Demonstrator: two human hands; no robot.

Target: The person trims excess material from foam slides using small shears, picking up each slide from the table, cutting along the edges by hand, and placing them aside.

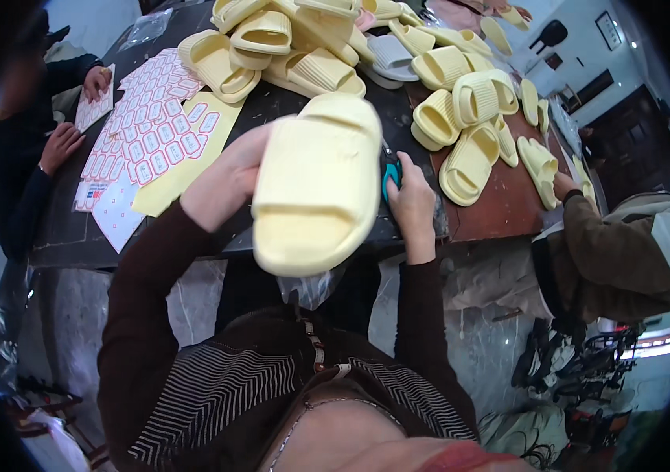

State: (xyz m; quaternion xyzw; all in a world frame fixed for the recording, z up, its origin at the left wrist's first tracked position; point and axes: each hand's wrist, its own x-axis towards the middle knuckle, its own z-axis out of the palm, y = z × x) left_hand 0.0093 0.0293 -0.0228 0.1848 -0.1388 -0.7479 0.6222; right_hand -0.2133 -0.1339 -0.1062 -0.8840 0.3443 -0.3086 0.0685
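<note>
My left hand (229,177) grips a pale yellow slide slipper (319,169) by its left side and holds it up above the table's near edge. The slipper's ribbed strap faces up, and some of my left fingers are hidden by it. To the right, my right hand (414,200) is closed around teal-handled scissors (390,175) with a slim metal end, low over the dark tabletop (272,102). The slipper and the scissors are apart. Beyond the held slipper lies a heap of similar yellow slippers (264,33).
Sheets of red-bordered labels (154,118) and a yellow sheet (221,126) cover the table's left. More yellow slippers (469,161) lie on the red-brown right part, with a pale grey slipper (392,57) behind. One person's hands (64,145) are at left; another person's sleeve (606,236) is at right.
</note>
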